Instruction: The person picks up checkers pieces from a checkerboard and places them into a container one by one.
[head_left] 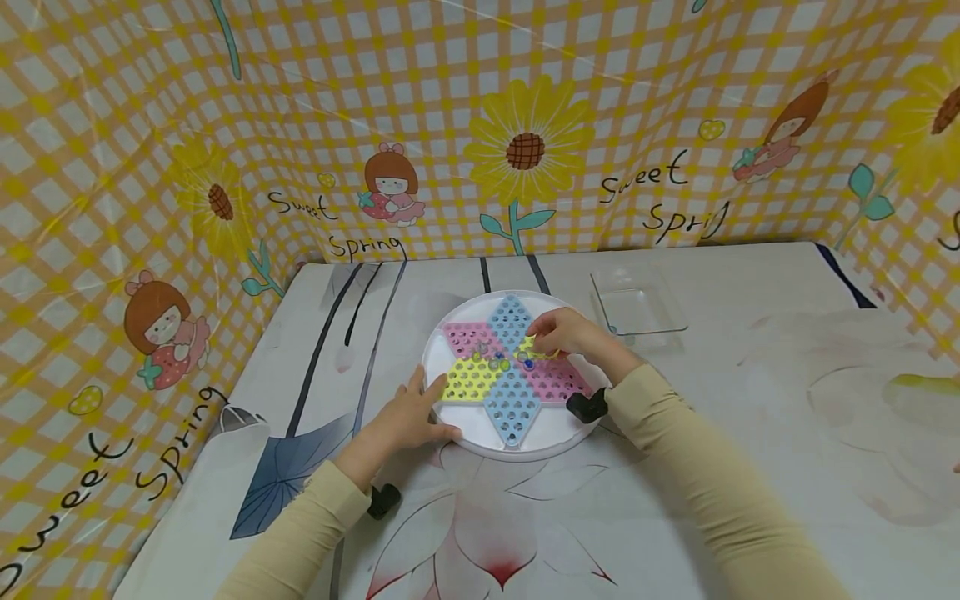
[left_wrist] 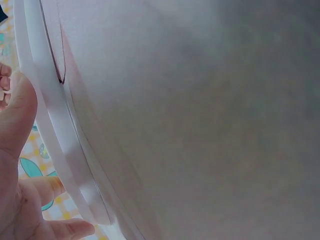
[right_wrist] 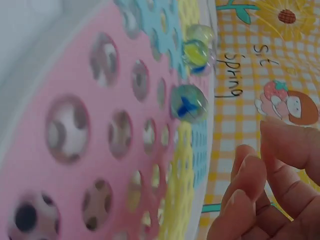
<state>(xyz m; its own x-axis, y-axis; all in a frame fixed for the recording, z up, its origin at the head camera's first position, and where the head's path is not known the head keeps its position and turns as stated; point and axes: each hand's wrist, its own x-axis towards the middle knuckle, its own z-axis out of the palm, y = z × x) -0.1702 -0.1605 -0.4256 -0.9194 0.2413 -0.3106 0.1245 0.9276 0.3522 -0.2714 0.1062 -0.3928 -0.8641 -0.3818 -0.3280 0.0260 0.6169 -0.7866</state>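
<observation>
A round white Chinese checkers board (head_left: 558, 429) with a pink, yellow and blue star of holes lies on the table. Several glass marbles sit around its middle, among them a dark blue one (head_left: 529, 364). My left hand (head_left: 405, 412) rests at the board's left rim, fingers spread and the thumb along the edge. Over the right yellow point hovers my right hand (head_left: 564, 332), fingers loosely bent. In the right wrist view a gap shows between its fingertips, with nothing visible there. That view also has a clear marble with a blue swirl (right_wrist: 190, 103) and a yellow-swirled marble (right_wrist: 197, 52).
Behind the board to the right stands a clear plastic box (head_left: 637, 304), with a marble (head_left: 612, 330) at its near left corner. A floral cloth (head_left: 495, 525) covers the table. A yellow checked curtain (head_left: 450, 108) rises at the back and sides.
</observation>
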